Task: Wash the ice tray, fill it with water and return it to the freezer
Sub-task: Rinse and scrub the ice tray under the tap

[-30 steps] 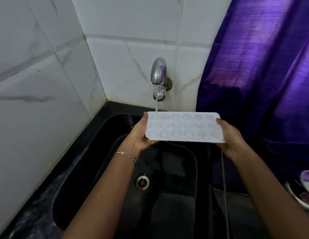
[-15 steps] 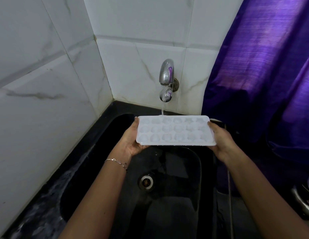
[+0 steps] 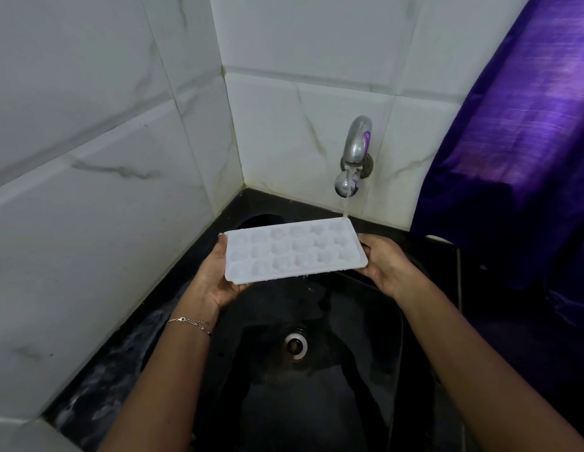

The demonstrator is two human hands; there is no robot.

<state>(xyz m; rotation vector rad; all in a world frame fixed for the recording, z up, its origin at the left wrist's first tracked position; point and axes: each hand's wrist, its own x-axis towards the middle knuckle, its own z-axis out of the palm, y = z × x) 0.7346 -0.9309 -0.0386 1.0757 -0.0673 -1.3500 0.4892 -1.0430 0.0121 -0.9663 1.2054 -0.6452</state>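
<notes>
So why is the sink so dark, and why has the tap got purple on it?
Head view: the sink is black and dimly lit, so little but its drain stands out. The shiny tap mirrors the purple curtain beside it. The white tray looks bright and a bit washed out. The wide lens stretches the picture near its edges.

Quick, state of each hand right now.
Left hand: grips the left end of the ice tray.
Right hand: grips its right end.

Outstretched left hand (image 3: 215,282), right hand (image 3: 386,265), both gripping.
</notes>
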